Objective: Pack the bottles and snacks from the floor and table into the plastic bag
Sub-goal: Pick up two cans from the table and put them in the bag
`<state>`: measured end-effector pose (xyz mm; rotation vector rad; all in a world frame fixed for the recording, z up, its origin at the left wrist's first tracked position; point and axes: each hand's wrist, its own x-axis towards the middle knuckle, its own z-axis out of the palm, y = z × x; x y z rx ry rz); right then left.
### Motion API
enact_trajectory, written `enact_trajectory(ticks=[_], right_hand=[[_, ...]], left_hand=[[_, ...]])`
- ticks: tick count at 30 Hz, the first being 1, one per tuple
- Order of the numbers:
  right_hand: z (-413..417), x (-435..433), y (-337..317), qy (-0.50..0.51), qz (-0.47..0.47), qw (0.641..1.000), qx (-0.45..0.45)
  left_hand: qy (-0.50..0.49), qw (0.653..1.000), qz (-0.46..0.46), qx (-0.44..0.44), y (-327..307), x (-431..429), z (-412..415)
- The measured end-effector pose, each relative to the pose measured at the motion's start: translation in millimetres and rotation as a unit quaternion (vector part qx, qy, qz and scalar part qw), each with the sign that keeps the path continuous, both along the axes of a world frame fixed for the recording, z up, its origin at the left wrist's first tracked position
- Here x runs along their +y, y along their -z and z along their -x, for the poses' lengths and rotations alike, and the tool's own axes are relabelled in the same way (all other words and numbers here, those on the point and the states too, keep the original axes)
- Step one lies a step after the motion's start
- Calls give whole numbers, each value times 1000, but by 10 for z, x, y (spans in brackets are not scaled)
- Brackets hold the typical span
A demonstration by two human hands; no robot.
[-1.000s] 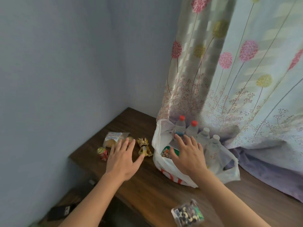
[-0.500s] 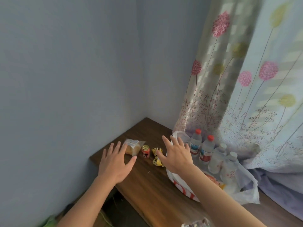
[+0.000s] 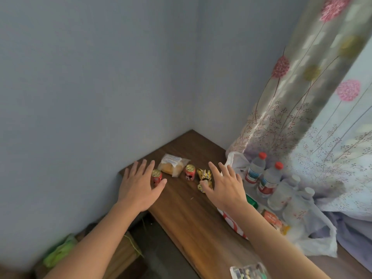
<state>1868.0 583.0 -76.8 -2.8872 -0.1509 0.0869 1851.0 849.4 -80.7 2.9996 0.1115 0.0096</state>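
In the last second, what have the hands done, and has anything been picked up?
The right hand left the bag and moved left to the yellow wrapper. The left hand reached forward to the nearer red can. Both are open; nothing is lifted yet. The bread packet, the second can and the bottles in the bag stayed put.

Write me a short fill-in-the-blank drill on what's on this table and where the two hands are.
1. The two upright water bottles nearest the wall have ____ caps.
2. The clear bread packet lies between two small red ____.
3. The left hand is open at the can at the table's ____ end.
4. The right hand reaches over the yellow snack wrapper, just left of the white plastic ____.

Missing words: red; cans; left; bag
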Motion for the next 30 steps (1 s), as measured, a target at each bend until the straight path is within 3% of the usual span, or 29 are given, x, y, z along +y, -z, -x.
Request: enact_trajectory(ticks=[8, 19, 30], right_hand=[[-289, 327, 219, 11, -26, 1000, 14], [-1028, 878, 469, 63, -61, 996, 17], [-1456, 1154, 929, 138, -163, 976, 32]], left_hand=[[27, 999, 18, 35, 346, 257, -462], [98, 993, 61, -9, 636, 802, -1458], [131, 978, 160, -3, 1251, 802, -1798]])
